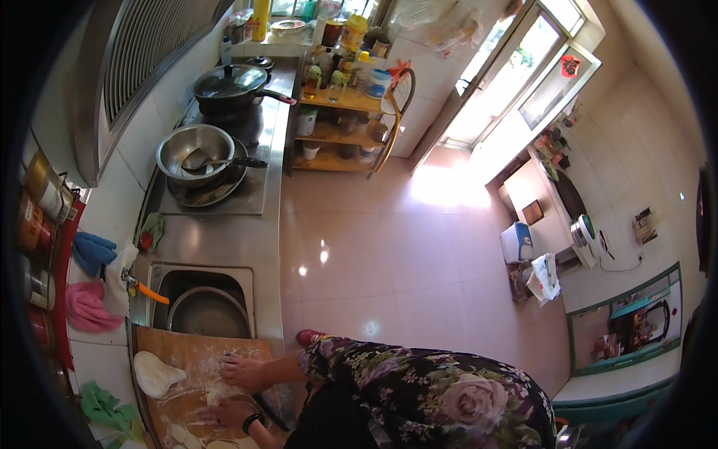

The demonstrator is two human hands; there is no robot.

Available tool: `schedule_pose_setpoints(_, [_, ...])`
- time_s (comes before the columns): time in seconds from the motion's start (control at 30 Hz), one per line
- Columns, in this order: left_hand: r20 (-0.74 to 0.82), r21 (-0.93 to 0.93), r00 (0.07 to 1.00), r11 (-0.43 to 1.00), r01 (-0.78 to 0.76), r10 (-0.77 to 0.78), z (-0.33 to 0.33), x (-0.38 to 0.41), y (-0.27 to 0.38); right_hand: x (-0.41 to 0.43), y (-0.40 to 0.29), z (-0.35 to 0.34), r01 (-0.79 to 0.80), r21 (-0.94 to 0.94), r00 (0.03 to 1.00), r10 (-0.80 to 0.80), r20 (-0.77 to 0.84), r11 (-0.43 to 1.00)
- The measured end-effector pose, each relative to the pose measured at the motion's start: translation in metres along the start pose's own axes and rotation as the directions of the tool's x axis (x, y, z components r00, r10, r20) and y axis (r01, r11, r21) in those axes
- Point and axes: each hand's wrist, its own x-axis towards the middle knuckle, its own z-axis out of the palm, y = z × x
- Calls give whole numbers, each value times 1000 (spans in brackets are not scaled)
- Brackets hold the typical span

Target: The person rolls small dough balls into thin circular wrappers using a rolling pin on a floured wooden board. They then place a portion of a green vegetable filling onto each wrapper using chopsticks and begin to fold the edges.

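My right hand (242,373) is over a floured wooden board (202,342), its fingers bent down. A dark tip shows beside its fingers, and a dark bar (269,412) runs below its wrist; whether they are one thing, or in its grip, I cannot tell. My left hand (224,414), with a black band at the wrist, rests low on the board with fingers spread. A small piece of dough (214,397) lies between the hands. One large lump of dough (157,375) sits at the board's far side. Several smaller dough pieces (182,435) lie at the bottom edge.
Beside the board is a sink (255,280) holding a large metal basin (207,308). Farther along the counter stand a steel bowl (193,143) with a ladle and a lidded pan (230,84). A wooden shelf rack (331,134) holds bottles and jars. Cloths (92,306) hang along the wall.
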Motion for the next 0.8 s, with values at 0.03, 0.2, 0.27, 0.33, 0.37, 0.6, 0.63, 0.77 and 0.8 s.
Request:
schedule_pose_setpoints(0.03, [-6, -47, 1000, 999, -21, 20, 2, -1, 0, -4, 2, 2, -17, -28, 1000, 17, 21, 999])
schedule_pose_setpoints(0.2, [-34, -482, 990, 865, -138, 139, 20, -12, -35, -25, 0, 2, 48, -107, 997, -55, -61, 993])
schedule_pose_setpoints(0.27, [-48, -599, 983, 782, -171, 178, 25, -24, -46, -25, -5, -4, 44, -88, 999, -43, 11, 995])
schedule_pose_setpoints(0.33, [-59, -682, 975, 705, -196, 213, 26, -34, -49, -21, -11, -11, 22, -105, 997, -14, 82, 994])
schedule_pose_setpoints(0.37, [-62, -716, 966, 663, -217, 250, 27, -39, -47, -23, -14, -9, -5, -133, 993, 20, 113, 991])
schedule_pose_setpoints(0.6, [-8, -916, 945, 377, -138, 328, 43, -55, -38, -3, -19, 31, -274, 89, 961, 269, 67, 958])
schedule_pose_setpoints(0.63, [-22, -920, 949, 364, -143, 315, 39, -42, -41, 7, -14, 42, -187, 23, 971, 189, -145, 982])
schedule_pose_setpoints(0.77, [26, -920, 968, 384, -74, 250, 16, -11, -42, 65, -31, 10, -295, -159, 947, 266, -182, 942])
schedule_pose_setpoints(0.8, [43, -922, 977, 385, -41, 208, 8, -8, -36, 78, -45, -18, -309, -232, 940, 334, 76, 922])
